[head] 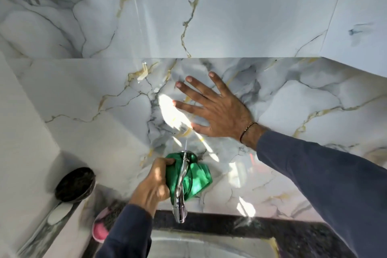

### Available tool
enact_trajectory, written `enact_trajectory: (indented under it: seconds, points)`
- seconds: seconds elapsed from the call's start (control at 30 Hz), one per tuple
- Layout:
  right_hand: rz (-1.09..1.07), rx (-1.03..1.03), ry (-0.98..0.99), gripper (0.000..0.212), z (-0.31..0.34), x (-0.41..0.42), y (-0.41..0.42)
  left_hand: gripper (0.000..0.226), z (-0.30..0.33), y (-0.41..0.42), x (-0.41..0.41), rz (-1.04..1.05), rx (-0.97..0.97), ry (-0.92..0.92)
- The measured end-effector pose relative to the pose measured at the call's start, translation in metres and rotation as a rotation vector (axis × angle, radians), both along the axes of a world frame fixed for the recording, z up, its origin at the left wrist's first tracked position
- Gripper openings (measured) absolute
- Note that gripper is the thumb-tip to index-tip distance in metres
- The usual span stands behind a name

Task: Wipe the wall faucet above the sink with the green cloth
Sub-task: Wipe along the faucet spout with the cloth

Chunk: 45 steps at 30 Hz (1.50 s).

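Two hands: marble wall (272,16), green cloth (199,178).

I face a wall (209,16) of glossy white marble-look tiles with grey and gold veining. A horizontal joint (240,57) divides an upper tile course from a lower one. At my left, a plain white side wall (23,111) meets it at a corner. Bright sunlight patches (169,109) fall on the lower tiles. Below runs a dark speckled counter (282,230). A round black object (75,184) sits at the left, with something pink (100,230) near it.
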State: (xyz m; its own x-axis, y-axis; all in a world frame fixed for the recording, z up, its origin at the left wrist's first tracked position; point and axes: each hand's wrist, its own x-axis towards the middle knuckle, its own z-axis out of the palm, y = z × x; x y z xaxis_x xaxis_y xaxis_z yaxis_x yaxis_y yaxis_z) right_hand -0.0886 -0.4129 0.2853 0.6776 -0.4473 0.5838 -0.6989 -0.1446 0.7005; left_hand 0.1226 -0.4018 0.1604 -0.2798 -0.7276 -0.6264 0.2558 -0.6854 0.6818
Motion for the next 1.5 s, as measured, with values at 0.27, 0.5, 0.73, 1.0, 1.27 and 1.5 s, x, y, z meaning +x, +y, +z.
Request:
enact_trajectory:
  seconds: [0.27,0.5,0.73,1.0,1.27,1.5]
  points:
    - [-0.023,-0.005,-0.008,0.082,-0.003,0.003,0.001,0.058,-0.005,0.012,0.001,-0.023,-0.086,0.138]
    - [-0.033,-0.069,-0.014,0.079,-0.006,0.002,-0.003,0.066,-0.016,0.101,0.005,-0.364,-1.232,-1.211]
    - [-0.043,-0.063,0.0,0.079,-0.006,-0.001,-0.005,0.067,-0.072,0.126,0.035,-0.159,-1.449,-0.885]
    - [-0.196,0.06,-0.033,0.08,0.004,0.024,0.029,0.022,-0.066,0.144,0.075,-0.051,-0.634,-0.157]
    - [-0.232,0.453,-1.198,0.083,-0.088,0.12,0.16,0.033,-0.068,0.214,0.117,0.199,-0.052,0.129]
    - [-0.059,1.525,-2.708,0.074,-0.201,0.162,0.306,0.031,-0.071,0.262,0.093,0.154,-0.182,0.098]
